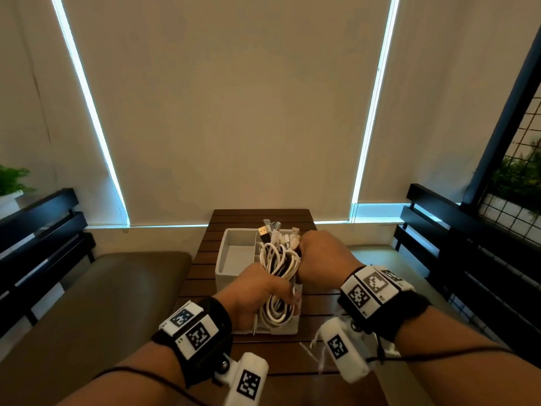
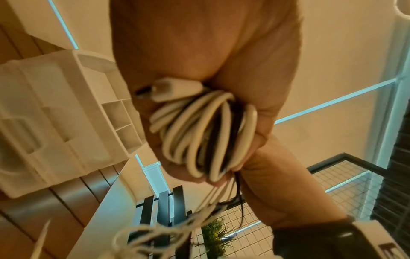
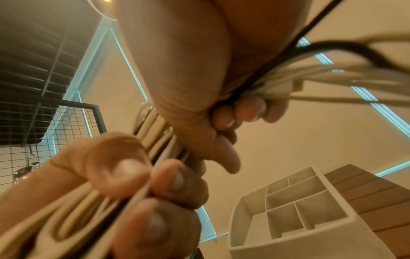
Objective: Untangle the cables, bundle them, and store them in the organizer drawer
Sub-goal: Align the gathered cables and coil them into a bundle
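**Cable bundle held lengthwise above the organizer**

Left hand (image 1: 254,294): closed around the near end of the cable bundle (image 1: 280,273), fingers wrapped over the folded white loops. The left wrist view shows the loops packed in the palm, with one dark cable among the white ones.

Cable bundle: coiled and gathered, not yet tied as far as the views show. Its long axis runs from the person outward, near end in the left hand, far end in the right. The USB plugs (image 1: 273,230) fan out beyond the far grip.

Right hand (image 1: 317,256): closed around the far end of the bundle, fingers (image 3: 248,109) curled over the strands just short of the plugs.

Organizer (image 1: 222,271): a white divided tray on the slatted wooden table (image 1: 202,250), directly beneath the bundle and extending to its left. The large open compartment lies to the left of the bundle; small cells sit under the plugs.

Judgement: both hands are about equally near the tray. Storing calls for lowering the bundle and shifting it left, axis kept parallel to the large compartment.
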Action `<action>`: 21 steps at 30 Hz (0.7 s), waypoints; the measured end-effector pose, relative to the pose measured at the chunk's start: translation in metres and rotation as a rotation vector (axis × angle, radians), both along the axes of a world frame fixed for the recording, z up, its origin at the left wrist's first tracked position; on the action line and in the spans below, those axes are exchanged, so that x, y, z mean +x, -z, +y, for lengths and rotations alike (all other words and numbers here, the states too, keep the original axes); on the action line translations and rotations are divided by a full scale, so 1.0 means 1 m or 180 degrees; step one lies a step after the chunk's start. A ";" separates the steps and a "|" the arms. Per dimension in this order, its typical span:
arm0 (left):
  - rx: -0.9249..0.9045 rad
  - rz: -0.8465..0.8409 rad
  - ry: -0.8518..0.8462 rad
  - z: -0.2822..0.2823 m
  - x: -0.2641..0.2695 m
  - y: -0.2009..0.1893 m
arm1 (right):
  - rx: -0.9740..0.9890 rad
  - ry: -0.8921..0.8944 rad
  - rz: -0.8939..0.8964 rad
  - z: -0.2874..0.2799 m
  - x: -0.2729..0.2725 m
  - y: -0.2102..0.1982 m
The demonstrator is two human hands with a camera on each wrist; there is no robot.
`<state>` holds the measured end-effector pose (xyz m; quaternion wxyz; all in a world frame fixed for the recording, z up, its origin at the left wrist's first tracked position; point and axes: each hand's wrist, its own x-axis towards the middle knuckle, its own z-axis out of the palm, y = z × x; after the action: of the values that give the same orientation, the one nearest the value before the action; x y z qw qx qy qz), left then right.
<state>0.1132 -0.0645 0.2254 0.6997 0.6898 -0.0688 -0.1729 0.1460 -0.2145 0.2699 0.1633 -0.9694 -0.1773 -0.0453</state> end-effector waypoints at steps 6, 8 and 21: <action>-0.0260 0.0033 -0.0114 -0.005 -0.002 0.005 | 0.0220 0.0034 -0.0046 0.002 -0.001 0.004; -0.0280 -0.0051 -0.0290 -0.003 0.000 0.005 | 0.0289 0.0070 -0.0074 -0.002 0.000 0.005; -0.0991 -0.0153 -0.1027 -0.018 0.014 0.009 | 0.2573 -0.0320 0.2301 0.013 -0.025 0.036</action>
<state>0.1270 -0.0827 0.2162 0.8145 0.5794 0.0000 -0.0295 0.1210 -0.2012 0.2334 0.5756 -0.7735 -0.1244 0.2342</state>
